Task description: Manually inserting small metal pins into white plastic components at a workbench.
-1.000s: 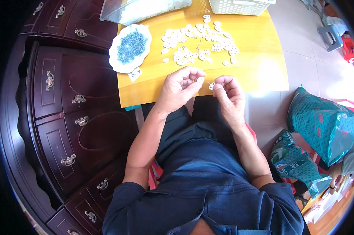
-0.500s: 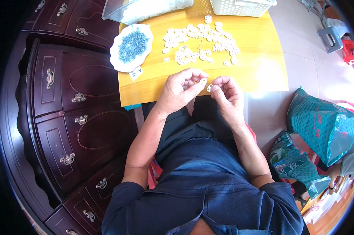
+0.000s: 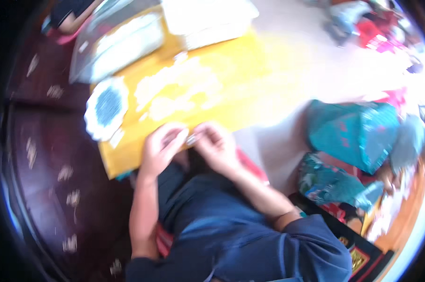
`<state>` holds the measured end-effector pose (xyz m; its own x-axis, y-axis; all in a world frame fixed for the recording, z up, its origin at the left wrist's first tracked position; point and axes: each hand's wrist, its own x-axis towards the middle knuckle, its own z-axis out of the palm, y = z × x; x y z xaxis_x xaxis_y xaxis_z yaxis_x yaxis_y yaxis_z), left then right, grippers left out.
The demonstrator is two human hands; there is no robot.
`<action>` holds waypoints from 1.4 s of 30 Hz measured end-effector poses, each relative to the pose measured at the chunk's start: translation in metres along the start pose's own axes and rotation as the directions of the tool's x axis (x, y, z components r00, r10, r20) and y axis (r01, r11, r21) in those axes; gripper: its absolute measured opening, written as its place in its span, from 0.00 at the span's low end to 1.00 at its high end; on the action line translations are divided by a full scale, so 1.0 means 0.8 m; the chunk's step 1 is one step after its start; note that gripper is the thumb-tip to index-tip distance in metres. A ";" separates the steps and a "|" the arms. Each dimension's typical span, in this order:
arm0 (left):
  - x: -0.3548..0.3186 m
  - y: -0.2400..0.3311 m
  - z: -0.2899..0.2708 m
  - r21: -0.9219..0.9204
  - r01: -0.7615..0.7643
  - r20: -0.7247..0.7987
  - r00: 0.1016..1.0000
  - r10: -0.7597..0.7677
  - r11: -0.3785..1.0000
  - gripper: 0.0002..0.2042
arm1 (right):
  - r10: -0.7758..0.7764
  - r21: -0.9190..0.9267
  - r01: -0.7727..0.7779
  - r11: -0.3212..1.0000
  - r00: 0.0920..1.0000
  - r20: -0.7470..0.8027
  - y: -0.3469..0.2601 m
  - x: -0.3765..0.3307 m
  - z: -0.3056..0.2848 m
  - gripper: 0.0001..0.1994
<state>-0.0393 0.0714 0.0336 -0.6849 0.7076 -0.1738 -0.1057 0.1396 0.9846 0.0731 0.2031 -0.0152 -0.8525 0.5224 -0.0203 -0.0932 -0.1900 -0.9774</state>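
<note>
Two hands meet at frame centre, over the near edge of the yellow table (image 3: 231, 101). Your left hand (image 3: 161, 146) is curled, fingertips pinched toward a small pale piece (image 3: 191, 138); your right hand (image 3: 217, 146) is curled likewise and touches the same piece from the other side. Motion blur hides which hand actually grips it, so that cannot be told.

Containers, left to right: at upper left, a clear plastic tray (image 3: 116, 44) holds pale material too blurred to identify. Below it, at the table's left edge, a white scalloped dish (image 3: 94, 123) holds a heap of small blue pieces (image 3: 108, 104). At top centre stands a white basket (image 3: 207, 19); its contents are unreadable. A scatter of pale pieces (image 3: 179, 89) lies loose on the table between dish and basket.

Packages: two teal patterned bags (image 3: 358, 134) sit on the floor at right, the lower one (image 3: 332, 181) just beside your right elbow.
</note>
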 end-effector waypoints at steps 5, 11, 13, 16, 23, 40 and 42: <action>-0.015 -0.011 -0.013 0.007 0.015 -0.008 1.000 -0.015 1.000 0.09 | -0.025 0.088 0.022 0.996 0.999 0.039 0.010 -0.006 0.010 0.04; 0.005 -0.010 0.002 -0.032 -0.012 0.040 0.999 0.014 0.999 0.10 | -0.059 0.077 0.058 0.995 0.998 0.009 0.002 0.002 -0.007 0.04; 0.004 -0.009 0.002 -0.031 -0.012 0.030 0.999 0.013 0.999 0.10 | -0.070 0.092 0.070 0.993 0.998 -0.002 0.002 0.004 -0.003 0.03; 0.003 -0.010 0.001 -0.031 -0.025 0.020 0.999 0.026 0.999 0.10 | -0.080 0.084 0.079 0.993 0.997 0.005 -0.001 0.005 -0.003 0.04; -0.002 -0.013 0.003 -0.080 -0.050 0.021 0.998 0.052 0.996 0.11 | -0.083 0.021 0.083 0.996 0.997 0.005 -0.006 0.002 -0.005 0.04; -0.002 -0.020 0.010 0.029 -0.081 0.019 0.997 0.081 0.996 0.11 | -0.038 0.031 0.037 0.999 0.999 0.037 -0.004 0.000 -0.006 0.04; -0.002 -0.018 0.011 0.040 -0.084 0.019 0.996 0.084 0.996 0.11 | -0.030 0.034 0.029 0.999 0.999 0.039 -0.002 0.000 -0.006 0.04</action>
<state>-0.0302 0.0746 0.0195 -0.6774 0.7300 -0.0911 -0.0188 0.1067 0.9941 0.0756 0.2077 -0.0147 -0.8688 0.4949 0.0175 -0.1353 -0.2033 -0.9697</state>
